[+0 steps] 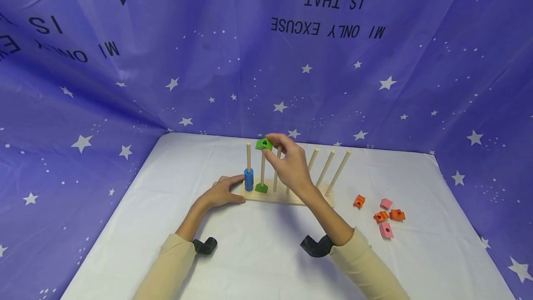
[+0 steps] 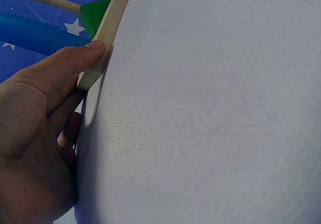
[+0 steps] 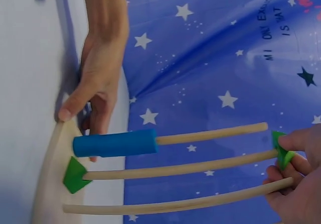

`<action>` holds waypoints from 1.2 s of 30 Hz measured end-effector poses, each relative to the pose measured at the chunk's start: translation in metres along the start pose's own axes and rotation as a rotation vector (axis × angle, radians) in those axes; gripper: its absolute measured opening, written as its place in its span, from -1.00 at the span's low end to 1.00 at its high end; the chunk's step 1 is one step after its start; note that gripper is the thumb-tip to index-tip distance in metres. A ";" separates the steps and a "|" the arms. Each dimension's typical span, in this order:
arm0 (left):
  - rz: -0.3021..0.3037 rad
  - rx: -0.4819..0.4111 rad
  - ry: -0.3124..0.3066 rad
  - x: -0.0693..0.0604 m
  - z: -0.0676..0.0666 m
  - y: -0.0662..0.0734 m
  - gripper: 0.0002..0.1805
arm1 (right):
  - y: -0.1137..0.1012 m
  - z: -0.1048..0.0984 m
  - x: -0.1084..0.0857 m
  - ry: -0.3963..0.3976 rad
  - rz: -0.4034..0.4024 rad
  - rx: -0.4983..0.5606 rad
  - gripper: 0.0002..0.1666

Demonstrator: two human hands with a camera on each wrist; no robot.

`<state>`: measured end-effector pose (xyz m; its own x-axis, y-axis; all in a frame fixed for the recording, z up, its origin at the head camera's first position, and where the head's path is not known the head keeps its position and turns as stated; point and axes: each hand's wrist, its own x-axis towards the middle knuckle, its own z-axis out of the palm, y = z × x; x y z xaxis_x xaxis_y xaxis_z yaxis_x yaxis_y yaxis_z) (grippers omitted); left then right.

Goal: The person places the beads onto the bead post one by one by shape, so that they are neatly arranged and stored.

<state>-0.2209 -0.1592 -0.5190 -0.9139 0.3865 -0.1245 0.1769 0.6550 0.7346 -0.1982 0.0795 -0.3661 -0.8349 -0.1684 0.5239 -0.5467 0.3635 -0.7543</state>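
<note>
My right hand point(image 1: 290, 161) pinches a green block point(image 1: 263, 144) at the top of the second peg from the left; in the right wrist view the green block point(image 3: 279, 146) meets that peg's tip. Another green block point(image 1: 261, 188) sits at the foot of the same peg. Blue pieces point(image 1: 249, 180) are stacked on the leftmost peg. My left hand point(image 1: 220, 192) grips the left end of the wooden base point(image 1: 287, 197); in the left wrist view its thumb lies on the edge of the base point(image 2: 114, 20), beside the blue pieces point(image 2: 37, 34).
Several bare pegs point(image 1: 338, 172) rise from the right part of the base. To its right on the white table point(image 1: 258, 253) lie orange blocks point(image 1: 359, 201) and pink blocks point(image 1: 386, 230). A purple star-patterned cloth point(image 1: 250, 73) stands behind.
</note>
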 end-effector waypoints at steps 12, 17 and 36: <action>-0.014 -0.003 -0.004 -0.002 0.000 0.000 -0.12 | 0.007 0.010 -0.003 0.005 0.018 0.001 -0.65; -0.027 -0.013 -0.008 -0.002 0.000 0.001 -0.12 | 0.020 0.023 -0.015 0.039 0.066 0.038 -0.47; 0.021 0.007 0.002 -0.001 -0.001 -0.001 -0.12 | 0.104 0.069 -0.078 -0.057 0.437 0.093 -0.67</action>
<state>-0.2208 -0.1609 -0.5196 -0.9105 0.3991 -0.1080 0.1988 0.6515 0.7322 -0.1943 0.0671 -0.5122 -0.9895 -0.0681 0.1275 -0.1429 0.3281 -0.9338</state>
